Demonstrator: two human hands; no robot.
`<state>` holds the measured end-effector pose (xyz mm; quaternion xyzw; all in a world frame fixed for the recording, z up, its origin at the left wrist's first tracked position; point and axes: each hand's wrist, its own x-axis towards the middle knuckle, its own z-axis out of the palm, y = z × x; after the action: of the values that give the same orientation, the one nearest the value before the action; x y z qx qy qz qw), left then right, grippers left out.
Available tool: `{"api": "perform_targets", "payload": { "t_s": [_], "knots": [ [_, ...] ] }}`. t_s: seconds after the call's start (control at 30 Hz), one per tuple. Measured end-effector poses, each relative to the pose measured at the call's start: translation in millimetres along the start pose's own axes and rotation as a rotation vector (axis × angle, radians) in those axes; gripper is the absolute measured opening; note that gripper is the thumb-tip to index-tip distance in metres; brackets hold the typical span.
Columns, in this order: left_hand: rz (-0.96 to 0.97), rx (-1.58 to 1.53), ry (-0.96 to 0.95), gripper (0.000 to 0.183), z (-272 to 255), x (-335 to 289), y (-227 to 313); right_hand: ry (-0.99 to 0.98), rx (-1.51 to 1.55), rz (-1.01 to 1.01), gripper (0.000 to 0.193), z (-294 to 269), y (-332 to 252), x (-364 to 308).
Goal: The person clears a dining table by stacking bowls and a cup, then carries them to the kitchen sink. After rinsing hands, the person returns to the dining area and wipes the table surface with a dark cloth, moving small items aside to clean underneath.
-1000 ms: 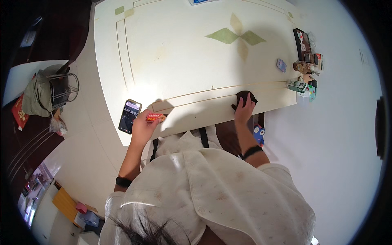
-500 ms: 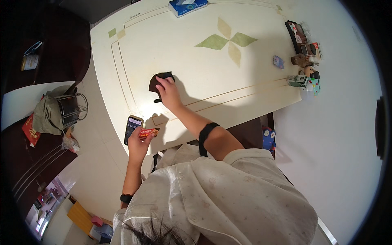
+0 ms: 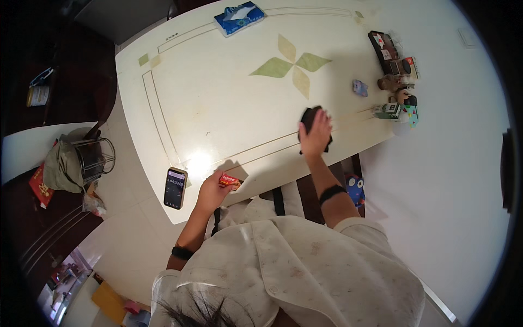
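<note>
My left hand (image 3: 211, 192) is closed on a small red packet (image 3: 231, 181) with yellowish print, held at the table's front edge between thumb and fingers. To its left a black phone (image 3: 175, 188) with a lit screen lies on the table, apart from the hand. Farther right, my right hand (image 3: 317, 135) is over a soft-looking black folded piece (image 3: 308, 117), with the thumb on its left side and the fingers stretched across it. The hand covers much of this piece, so its exact kind cannot be made out.
The pale table (image 3: 218, 92) has a leaf pattern. A blue tissue pack (image 3: 239, 19) lies at its far edge. Along the right side stand a dark tray (image 3: 383, 52), a green-and-white box (image 3: 387, 111) and small figures; a small purple item (image 3: 359, 88) lies nearby.
My right hand has moved right across the table with the black piece. My left hand, still holding the red packet, has shifted right, away from the phone.
</note>
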<state>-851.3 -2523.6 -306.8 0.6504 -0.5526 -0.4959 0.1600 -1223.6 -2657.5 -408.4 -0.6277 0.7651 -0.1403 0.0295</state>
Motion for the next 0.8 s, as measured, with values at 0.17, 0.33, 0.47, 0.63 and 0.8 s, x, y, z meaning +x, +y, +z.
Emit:
{"api": "perform_targets", "payload": {
  "t_s": [0.17, 0.33, 0.47, 0.63, 0.8],
  "knots": [
    [-0.108, -0.148, 0.063, 0.043, 8, -5, -18, -0.229, 0.346, -0.450, 0.089, -3, -145, -9],
    [-0.183, -0.039, 0.132, 0.023, 16, 3, -14, -0.383, 0.532, -0.732, 0.063, 13, -215, -20],
    [-0.229, -0.088, 0.264, 0.019, 13, 22, 6, -0.530, 1.029, -0.625, 0.059, 23, -169, 13],
    [-0.292, -0.257, 0.221, 0.018, 20, 61, 46, -0.602, 1.206, -0.190, 0.054, -48, -30, 57],
    [-0.188, -0.400, 0.026, 0.018, 69, 178, 125, -0.499, 0.929, 0.056, 0.055, -124, 133, 62]
  ]
}}
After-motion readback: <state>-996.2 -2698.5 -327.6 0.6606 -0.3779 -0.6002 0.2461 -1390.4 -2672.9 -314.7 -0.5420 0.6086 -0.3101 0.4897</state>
